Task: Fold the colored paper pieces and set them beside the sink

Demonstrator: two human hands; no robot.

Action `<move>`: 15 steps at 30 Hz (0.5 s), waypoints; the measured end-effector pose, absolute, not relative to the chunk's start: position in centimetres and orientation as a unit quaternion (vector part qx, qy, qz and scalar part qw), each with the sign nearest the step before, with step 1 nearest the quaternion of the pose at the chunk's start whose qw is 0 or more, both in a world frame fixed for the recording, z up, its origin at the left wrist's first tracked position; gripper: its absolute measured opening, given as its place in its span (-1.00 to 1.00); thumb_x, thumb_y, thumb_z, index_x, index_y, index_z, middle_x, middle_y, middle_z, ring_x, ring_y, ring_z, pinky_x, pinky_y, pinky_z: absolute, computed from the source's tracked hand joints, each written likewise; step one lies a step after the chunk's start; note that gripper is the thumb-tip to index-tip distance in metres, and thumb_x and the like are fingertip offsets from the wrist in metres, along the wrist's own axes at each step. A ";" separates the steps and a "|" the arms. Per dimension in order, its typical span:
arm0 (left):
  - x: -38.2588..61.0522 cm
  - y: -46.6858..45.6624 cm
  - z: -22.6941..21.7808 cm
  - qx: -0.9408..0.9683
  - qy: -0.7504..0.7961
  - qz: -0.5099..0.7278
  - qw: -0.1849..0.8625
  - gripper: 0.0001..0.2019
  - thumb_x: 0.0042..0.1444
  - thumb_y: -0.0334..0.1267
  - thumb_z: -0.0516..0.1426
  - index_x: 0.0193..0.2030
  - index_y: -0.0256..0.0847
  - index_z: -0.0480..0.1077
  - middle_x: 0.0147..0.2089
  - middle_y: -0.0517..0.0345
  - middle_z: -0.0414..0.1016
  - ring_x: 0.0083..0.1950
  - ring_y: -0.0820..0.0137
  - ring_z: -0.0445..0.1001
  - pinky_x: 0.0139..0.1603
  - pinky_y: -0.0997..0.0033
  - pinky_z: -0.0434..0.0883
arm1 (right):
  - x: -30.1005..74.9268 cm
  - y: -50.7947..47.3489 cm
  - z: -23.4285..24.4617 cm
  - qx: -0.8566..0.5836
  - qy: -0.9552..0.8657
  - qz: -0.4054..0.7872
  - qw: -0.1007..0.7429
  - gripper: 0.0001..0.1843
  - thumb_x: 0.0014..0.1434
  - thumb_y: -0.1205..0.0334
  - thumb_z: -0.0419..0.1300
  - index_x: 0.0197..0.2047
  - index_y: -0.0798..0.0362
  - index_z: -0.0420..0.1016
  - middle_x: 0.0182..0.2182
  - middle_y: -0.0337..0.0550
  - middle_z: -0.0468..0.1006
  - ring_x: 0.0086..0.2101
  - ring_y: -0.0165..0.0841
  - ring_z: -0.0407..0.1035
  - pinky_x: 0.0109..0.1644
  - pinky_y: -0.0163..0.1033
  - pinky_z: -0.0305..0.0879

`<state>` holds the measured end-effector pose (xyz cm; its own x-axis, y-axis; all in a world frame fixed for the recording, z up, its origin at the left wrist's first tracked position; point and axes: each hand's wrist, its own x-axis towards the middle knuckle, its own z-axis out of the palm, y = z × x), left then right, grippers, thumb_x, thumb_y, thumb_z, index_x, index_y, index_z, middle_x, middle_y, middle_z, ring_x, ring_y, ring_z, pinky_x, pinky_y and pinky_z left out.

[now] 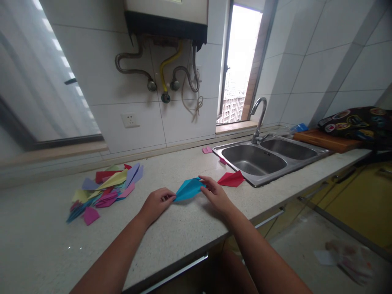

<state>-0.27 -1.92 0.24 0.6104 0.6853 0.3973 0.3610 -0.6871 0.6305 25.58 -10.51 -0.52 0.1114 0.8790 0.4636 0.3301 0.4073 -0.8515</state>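
Note:
A blue folded paper plane lies on the white speckled counter in front of me. My left hand pinches its near pointed end with closed fingers. My right hand holds the far end, fingertips pressed on the paper. A red folded paper plane lies just right of my right hand, beside the sink.
A pile of several coloured folded papers lies to the left. A steel double sink with a tap is at right. Small pink papers lie near the wall. A wooden board and a stickered bag sit far right.

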 end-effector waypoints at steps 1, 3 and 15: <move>-0.2 -1.9 0.2 0.859 0.305 0.321 0.257 -0.84 0.17 -0.16 0.16 -0.26 -0.12 0.55 -0.30 0.15 0.53 -0.30 0.40 0.45 -0.28 0.42 0.33 | 25.8 -10.7 -0.5 -0.485 -0.619 0.247 0.566 -0.54 0.23 0.14 0.17 0.21 -0.11 0.33 0.01 -0.07 0.50 -0.09 -0.27 0.42 0.01 -0.08 0.35; -0.1 -1.9 0.1 0.857 0.306 0.321 0.261 -0.83 0.17 -0.14 0.16 -0.27 -0.13 0.55 -0.30 0.15 0.53 -0.29 0.39 0.45 -0.28 0.42 0.34 | 26.3 -11.1 -0.4 -0.481 -0.616 0.254 0.570 -0.52 0.24 0.13 0.16 0.23 -0.12 0.30 0.01 -0.07 0.51 -0.13 -0.29 0.44 -0.01 -0.08 0.36; -0.1 -2.6 0.2 0.841 0.329 0.335 0.270 -0.78 0.15 -0.10 0.16 -0.28 -0.17 0.55 -0.30 0.11 0.53 -0.29 0.37 0.45 -0.26 0.39 0.36 | 36.2 -15.8 -0.7 -0.611 -0.577 0.099 0.534 -0.53 0.20 0.08 0.15 0.18 -0.08 0.38 -0.03 -0.04 0.54 -0.27 -0.24 0.44 -0.16 -0.07 0.39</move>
<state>-0.07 -2.63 0.16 0.5595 0.7333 0.3863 0.3721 -0.6387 0.6735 36.20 -15.84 -0.69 0.3154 0.8099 0.4946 0.5989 0.2344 -0.7658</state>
